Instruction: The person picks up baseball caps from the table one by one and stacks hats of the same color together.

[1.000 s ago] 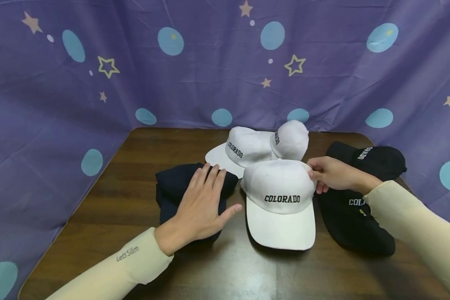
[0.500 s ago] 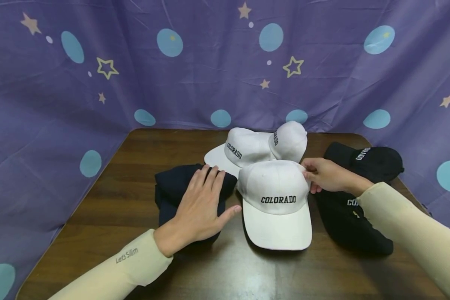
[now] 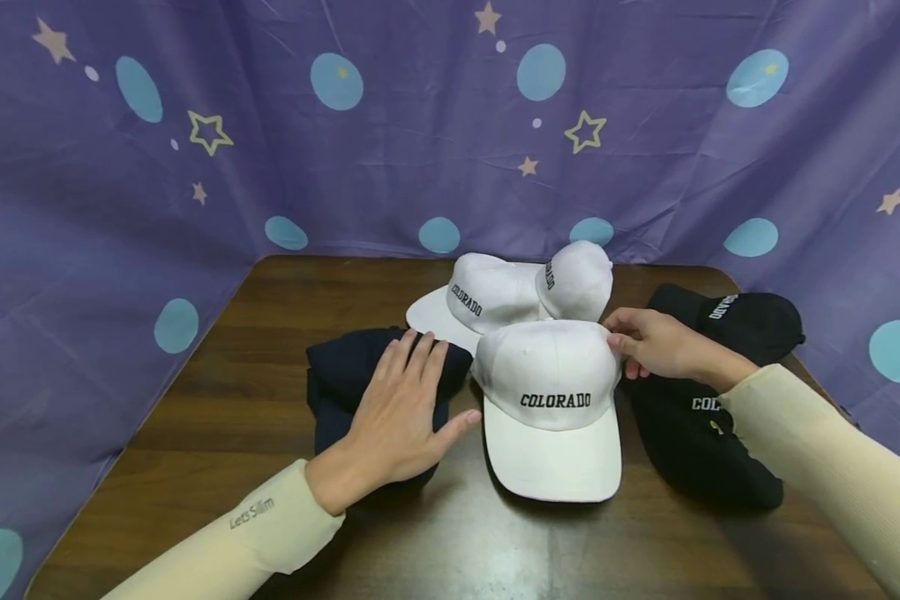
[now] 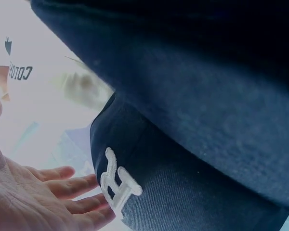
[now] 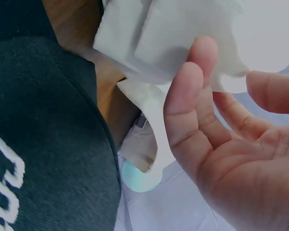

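My left hand rests with straight fingers on a dark navy cap left of centre. In the left wrist view this navy cap bears white embroidery, and the fingertips lie along its side. A white baseball cap lettered COLORADO sits on the table to the right of it, brim towards me. At that cap's right rear edge my right hand pinches the fabric between thumb and fingers. Close up in the right wrist view, the thumb tip meets the white cap's edge and some fingers pass behind it.
Behind the front white cap lie two more white caps, one with its brim to the left and one at the back. Black caps, one farther back and one nearer, lie on the wooden table's right side. A purple curtain surrounds the table.
My right hand and the front white cap have shifted slightly left, towards the navy cap. The left hand stays on the navy cap.
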Tool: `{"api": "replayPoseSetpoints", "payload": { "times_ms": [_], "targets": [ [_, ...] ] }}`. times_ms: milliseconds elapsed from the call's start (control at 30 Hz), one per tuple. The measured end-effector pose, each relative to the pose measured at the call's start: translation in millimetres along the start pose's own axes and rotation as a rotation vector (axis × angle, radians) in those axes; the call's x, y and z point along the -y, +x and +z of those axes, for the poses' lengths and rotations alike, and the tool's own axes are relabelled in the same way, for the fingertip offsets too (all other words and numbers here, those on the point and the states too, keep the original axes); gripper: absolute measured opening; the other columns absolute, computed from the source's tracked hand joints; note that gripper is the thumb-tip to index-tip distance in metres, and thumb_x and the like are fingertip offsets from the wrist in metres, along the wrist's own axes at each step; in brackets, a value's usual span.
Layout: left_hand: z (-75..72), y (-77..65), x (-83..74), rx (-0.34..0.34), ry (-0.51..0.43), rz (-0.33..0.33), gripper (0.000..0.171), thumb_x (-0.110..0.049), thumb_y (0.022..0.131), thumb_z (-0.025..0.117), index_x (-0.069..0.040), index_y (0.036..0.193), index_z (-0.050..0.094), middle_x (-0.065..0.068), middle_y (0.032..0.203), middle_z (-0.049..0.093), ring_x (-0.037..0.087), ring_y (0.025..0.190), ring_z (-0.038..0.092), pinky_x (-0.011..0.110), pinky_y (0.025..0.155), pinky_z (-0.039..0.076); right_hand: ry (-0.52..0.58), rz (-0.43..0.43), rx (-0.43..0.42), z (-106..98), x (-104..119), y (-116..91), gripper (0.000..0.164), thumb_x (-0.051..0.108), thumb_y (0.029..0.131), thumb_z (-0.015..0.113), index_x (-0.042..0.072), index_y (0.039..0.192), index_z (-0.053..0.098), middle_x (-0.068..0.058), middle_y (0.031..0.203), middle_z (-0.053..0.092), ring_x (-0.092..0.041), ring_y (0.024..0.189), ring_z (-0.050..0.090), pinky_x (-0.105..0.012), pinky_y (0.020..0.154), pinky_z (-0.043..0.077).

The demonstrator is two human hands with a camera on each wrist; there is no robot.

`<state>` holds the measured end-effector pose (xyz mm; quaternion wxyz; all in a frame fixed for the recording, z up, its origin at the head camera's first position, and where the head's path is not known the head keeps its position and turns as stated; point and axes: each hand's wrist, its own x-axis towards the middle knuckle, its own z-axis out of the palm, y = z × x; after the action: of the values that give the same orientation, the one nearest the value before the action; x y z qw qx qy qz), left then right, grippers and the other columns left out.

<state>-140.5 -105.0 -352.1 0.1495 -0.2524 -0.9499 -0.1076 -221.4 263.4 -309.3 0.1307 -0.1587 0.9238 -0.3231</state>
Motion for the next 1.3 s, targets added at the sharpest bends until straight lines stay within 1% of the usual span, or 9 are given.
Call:
{"api": "replayPoseSetpoints", "payload": {
  "times_ms": [133, 200, 367, 600, 767, 900, 1000, 1200, 1300],
  "targets": [
    [-0.3, -0.5, 0.9, 0.004, -0.002, 0.001, 0.093, -0.069, 0.097, 0.049, 0.002, 0.156, 0.036, 0.023, 0.160, 0.036, 0.040, 0.152, 0.023, 0.052, 0.126, 0.013, -0.017, 0.014, -0.044, -7, 2, -2, 0.021, 0.016, 0.108, 0.052, 0.003, 0.122, 0.062, -0.017, 0.088, 0.066, -0.024, 0.066, 0.065, -0.042, 0.060, 0.057],
    [-0.2, -0.7, 1.4, 0.004, -0.007, 0.000, 0.093, -0.069, 0.097, 0.049, 0.002, 0.155, 0.036, 0.023, 0.160, 0.036, 0.040, 0.152, 0.023, 0.052, 0.126, 0.013, -0.027, 0.020, -0.068, -12, 2, -3, 0.023, 0.018, 0.109, 0.051, 0.002, 0.122, 0.062, -0.018, 0.095, 0.065, -0.025, 0.067, 0.065, -0.041, 0.060, 0.057],
    [0.2, -0.8, 2.1, 0.008, -0.012, 0.001, 0.092, -0.069, 0.097, 0.048, 0.002, 0.155, 0.036, 0.023, 0.160, 0.036, 0.040, 0.152, 0.023, 0.052, 0.126, 0.012, -0.035, 0.044, -0.117, -24, 0, -6, 0.029, 0.024, 0.110, 0.049, 0.003, 0.124, 0.062, -0.015, 0.105, 0.063, -0.024, 0.071, 0.065, -0.037, 0.062, 0.057],
    [0.4, 0.3, 1.9, -0.001, -0.010, 0.008, 0.091, -0.067, 0.097, 0.050, 0.002, 0.155, 0.038, 0.024, 0.159, 0.037, 0.040, 0.152, 0.023, 0.053, 0.125, 0.013, -0.042, 0.072, -0.190, -42, -2, -12, 0.034, 0.030, 0.109, 0.051, 0.002, 0.124, 0.062, -0.012, 0.102, 0.064, -0.023, 0.071, 0.066, -0.035, 0.062, 0.057],
    [0.6, 0.5, 1.7, 0.005, -0.007, 0.009, 0.091, -0.067, 0.097, 0.050, 0.002, 0.155, 0.037, 0.024, 0.159, 0.037, 0.040, 0.152, 0.023, 0.052, 0.126, 0.013, -0.057, 0.102, -0.224, -47, -2, -10, 0.040, 0.039, 0.107, 0.054, 0.003, 0.121, 0.063, -0.012, 0.100, 0.067, -0.024, 0.071, 0.066, -0.037, 0.062, 0.057],
    [-0.3, -0.2, 1.9, 0.007, -0.003, 0.004, 0.092, -0.068, 0.097, 0.049, 0.002, 0.155, 0.037, 0.023, 0.159, 0.036, 0.041, 0.152, 0.023, 0.052, 0.126, 0.012, -0.065, 0.128, -0.226, -48, 2, 2, 0.046, 0.046, 0.105, 0.055, 0.003, 0.117, 0.064, -0.011, 0.093, 0.068, -0.024, 0.072, 0.065, -0.041, 0.065, 0.057],
    [-0.1, -0.1, 1.7, 0.002, -0.004, 0.001, 0.092, -0.068, 0.097, 0.049, 0.002, 0.155, 0.037, 0.023, 0.159, 0.037, 0.041, 0.152, 0.024, 0.052, 0.126, 0.012, -0.055, 0.157, -0.218, -50, 7, 16, 0.048, 0.047, 0.105, 0.054, 0.001, 0.115, 0.064, -0.011, 0.088, 0.067, -0.024, 0.072, 0.065, -0.040, 0.066, 0.057],
    [2.1, 2.3, -1.5, -0.011, -0.014, 0.022, 0.091, -0.069, 0.097, 0.049, 0.002, 0.153, 0.040, 0.023, 0.157, 0.040, 0.042, 0.150, 0.027, 0.052, 0.126, 0.013, 0.031, 0.232, -0.238, -50, 8, 43, 0.057, 0.048, 0.104, 0.054, -0.005, 0.123, 0.061, -0.009, 0.087, 0.065, -0.019, 0.070, 0.065, -0.035, 0.065, 0.058],
    [2.9, 3.9, -3.2, -0.019, -0.010, 0.037, 0.091, -0.070, 0.097, 0.048, 0.002, 0.153, 0.041, 0.023, 0.156, 0.041, 0.041, 0.150, 0.028, 0.052, 0.125, 0.014, 0.063, 0.271, -0.264, -48, 3, 56, 0.054, 0.045, 0.104, 0.056, -0.008, 0.114, 0.063, -0.008, 0.080, 0.065, -0.017, 0.064, 0.064, -0.035, 0.062, 0.059]
  ]
}}
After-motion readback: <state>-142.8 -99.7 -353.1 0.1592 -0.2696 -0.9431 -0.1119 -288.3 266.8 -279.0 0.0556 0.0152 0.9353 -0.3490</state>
